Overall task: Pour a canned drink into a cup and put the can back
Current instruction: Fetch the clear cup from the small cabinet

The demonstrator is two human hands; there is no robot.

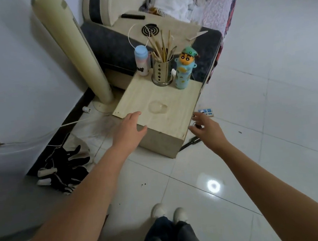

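Observation:
A small clear cup (157, 107) stands near the middle of a low pale wooden table (175, 117). I see no can in view. My left hand (129, 127) reaches over the table's near left edge, fingers apart and empty, a short way left of the cup. My right hand (206, 128) hovers off the table's near right corner, fingers spread, holding nothing.
At the table's back stand a blue and pink bottle (141, 60), a metal holder of chopsticks (162, 72) and a cartoon-figure bottle (184, 70). A tower fan (77, 50) rises at left, a sofa (128, 40) behind. Gloves (68, 170) and a power strip (205, 112) lie on the tiled floor.

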